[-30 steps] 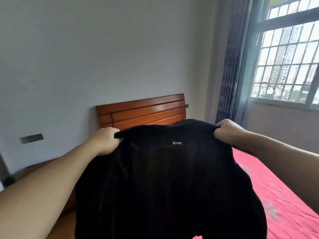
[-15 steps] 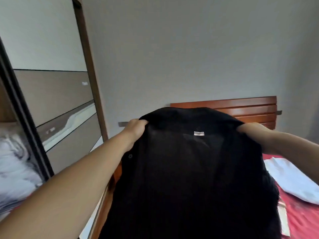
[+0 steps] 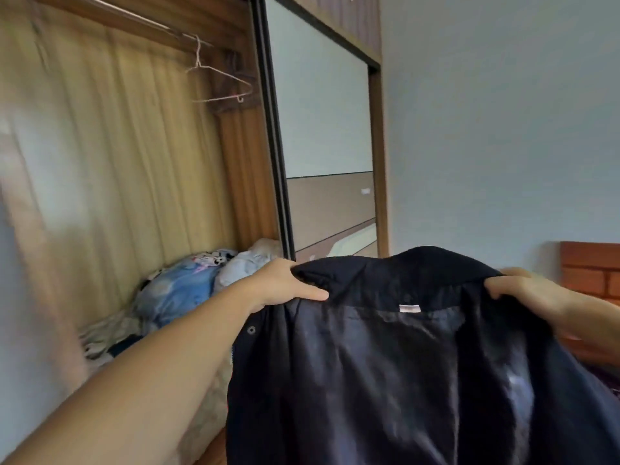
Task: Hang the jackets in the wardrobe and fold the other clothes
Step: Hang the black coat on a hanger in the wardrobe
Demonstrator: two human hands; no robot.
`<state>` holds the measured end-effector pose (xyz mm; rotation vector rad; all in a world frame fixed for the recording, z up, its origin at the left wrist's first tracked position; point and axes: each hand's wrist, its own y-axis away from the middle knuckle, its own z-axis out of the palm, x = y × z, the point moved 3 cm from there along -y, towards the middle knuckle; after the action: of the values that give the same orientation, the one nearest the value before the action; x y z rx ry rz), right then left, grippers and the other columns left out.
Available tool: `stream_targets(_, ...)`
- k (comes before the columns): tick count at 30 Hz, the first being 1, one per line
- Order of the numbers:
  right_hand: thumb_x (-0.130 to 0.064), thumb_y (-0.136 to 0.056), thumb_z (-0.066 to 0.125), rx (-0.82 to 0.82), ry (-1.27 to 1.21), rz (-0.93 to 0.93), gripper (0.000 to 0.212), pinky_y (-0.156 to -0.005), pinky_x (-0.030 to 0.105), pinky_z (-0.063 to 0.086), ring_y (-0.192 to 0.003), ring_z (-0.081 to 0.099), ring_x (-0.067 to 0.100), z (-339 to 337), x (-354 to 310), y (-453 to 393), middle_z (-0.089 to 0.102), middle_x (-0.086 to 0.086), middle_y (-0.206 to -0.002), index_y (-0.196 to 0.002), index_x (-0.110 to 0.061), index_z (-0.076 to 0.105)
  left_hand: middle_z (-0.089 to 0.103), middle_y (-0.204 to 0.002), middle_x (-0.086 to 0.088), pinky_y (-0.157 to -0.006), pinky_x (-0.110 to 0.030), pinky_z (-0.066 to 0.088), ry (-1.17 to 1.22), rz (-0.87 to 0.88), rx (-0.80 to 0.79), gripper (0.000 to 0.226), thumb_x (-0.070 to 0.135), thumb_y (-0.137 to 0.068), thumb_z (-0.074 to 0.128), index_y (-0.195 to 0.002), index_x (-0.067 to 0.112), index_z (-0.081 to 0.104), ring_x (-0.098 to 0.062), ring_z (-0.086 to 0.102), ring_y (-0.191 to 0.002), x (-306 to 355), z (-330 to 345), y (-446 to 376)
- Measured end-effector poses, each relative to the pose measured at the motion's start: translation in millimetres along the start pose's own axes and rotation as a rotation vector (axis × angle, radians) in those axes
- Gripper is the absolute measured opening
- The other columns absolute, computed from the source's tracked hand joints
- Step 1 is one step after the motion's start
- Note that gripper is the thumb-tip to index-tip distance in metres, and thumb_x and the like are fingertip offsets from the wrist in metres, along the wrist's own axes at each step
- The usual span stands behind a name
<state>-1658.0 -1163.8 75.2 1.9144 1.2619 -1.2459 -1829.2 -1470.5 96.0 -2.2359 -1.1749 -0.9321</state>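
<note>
The left hand (image 3: 285, 285) and right hand (image 3: 533, 293) are gripping the black jacket (image 3: 402, 380) by its shoulders, holding it spread, lining toward the camera. The wire hanger (image 3: 221, 82) is hanging on the wardrobe rail (image 3: 134, 20) up and to the left, nearer the left hand. The jacket's hem is running out of frame, and motion is blurring the wardrobe interior.

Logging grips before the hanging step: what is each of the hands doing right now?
Left hand: grips the dark jacket at one shoulder.
Right hand: grips the jacket's other shoulder.
</note>
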Motion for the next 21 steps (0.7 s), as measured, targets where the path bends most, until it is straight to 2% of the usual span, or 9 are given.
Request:
stream_targets(2,-0.020,-0.052,0.063,-0.123,0.022,-0.047,0.026,-0.067,0.037,0.050,-0.063,0.067,0.032,19.8,-19.8,-14.5,0.071,0.018,-0.072,-0.072,-0.003,0.067,0.075,-0.093,0.012,-0.077,-0.018,0.051,0.006,-0.022,0.193,0.037,0.040,-0.066,0.087,-0.099,0.029,0.076,-0.007,0.068,-0.090,-12.6,-25.3,5.2)
stream_targets(3,-0.021,-0.052,0.070,-0.191,0.033,-0.061,0.033,-0.074,0.041,0.053,-0.071,0.070,0.036,29.7,-28.8,-23.9,0.073,0.020,-0.080,-0.080,-0.002,0.069,0.074,-0.094,0.012,-0.079,-0.021,0.051,0.002,-0.049,0.257,0.038,0.044,-0.065,0.086,-0.099,0.031,0.075,-0.008,0.067,-0.091,-19.4,-36.8,6.6)
stream_targets(5,-0.019,-0.068,0.082,-0.274,0.076,-0.097,0.029,-0.085,0.044,0.054,-0.083,0.072,0.036,53.0,-48.4,-40.8,0.075,0.018,-0.089,-0.091,-0.003,0.073,0.074,-0.095,0.010,-0.081,-0.024,0.052,0.040,-0.089,0.326,0.027,0.040,-0.072,0.083,-0.096,0.030,0.074,-0.009,0.067,-0.091,-29.9,-56.2,12.0)
stream_targets(6,-0.019,-0.074,0.081,-0.281,0.099,-0.119,0.023,-0.086,0.043,0.054,-0.083,0.073,0.033,65.0,-56.8,-50.0,0.075,0.015,-0.089,-0.092,-0.006,0.075,0.074,-0.095,0.007,-0.083,-0.025,0.053,0.069,-0.100,0.353,0.023,0.038,-0.077,0.080,-0.096,0.028,0.074,-0.011,0.068,-0.091,-35.0,-64.6,13.3)
stream_targets(8,-0.022,-0.076,0.080,-0.236,0.120,-0.163,0.018,-0.079,0.038,0.056,-0.076,0.074,0.027,89.2,-72.4,-68.9,0.076,0.010,-0.082,-0.087,-0.009,0.077,0.074,-0.095,0.004,-0.083,-0.027,0.054,0.094,-0.111,0.418,0.025,0.040,-0.082,0.075,-0.099,0.023,0.074,-0.013,0.068,-0.090,-45.2,-81.3,11.5)
stream_targets(11,-0.023,-0.078,0.080,-0.143,0.081,-0.224,0.015,-0.069,0.032,0.056,-0.068,0.073,0.024,120.4,-95.2,-98.3,0.076,0.007,-0.074,-0.084,-0.009,0.077,0.072,-0.087,0.006,-0.070,-0.022,0.051,0.086,-0.136,0.554,0.028,0.047,-0.086,0.068,-0.099,0.022,0.071,-0.008,0.065,-0.080,-61.0,-105.3,-1.0)
stream_targets(14,-0.028,-0.077,0.080,-0.058,0.057,-0.267,0.015,-0.076,0.040,0.059,-0.068,0.073,0.025,144.3,-123.2,-132.3,0.075,0.004,-0.071,-0.081,-0.014,0.076,0.075,-0.090,-0.006,-0.083,-0.038,0.057,0.155,-0.087,0.641,0.027,0.046,-0.087,0.067,-0.092,0.020,0.073,-0.023,0.071,-0.085,-74.9,-132.2,-28.3)
stream_targets(18,-0.033,-0.078,0.079,0.022,-0.005,-0.348,0.017,-0.078,0.043,0.059,-0.072,0.072,0.024,175.4,-161.8,-182.2,0.075,0.001,-0.074,-0.085,-0.018,0.075,0.074,-0.093,-0.010,-0.074,-0.032,0.053,0.181,-0.028,0.772,0.030,0.044,-0.091,0.063,-0.095,0.015,0.070,-0.025,0.070,-0.087,-92.6,-174.6,-69.0)
stream_targets(21,-0.028,-0.082,0.076,0.050,-0.179,-0.379,0.014,-0.067,0.033,0.056,-0.071,0.070,0.022,202.0,-187.4,-209.7,0.074,0.003,-0.075,-0.086,-0.015,0.073,0.074,-0.092,-0.003,-0.077,-0.032,0.054,0.239,0.011,0.834,0.024,0.042,-0.092,0.062,-0.099,0.020,0.069,-0.018,0.069,-0.084,-104.5,-201.4,-93.4)
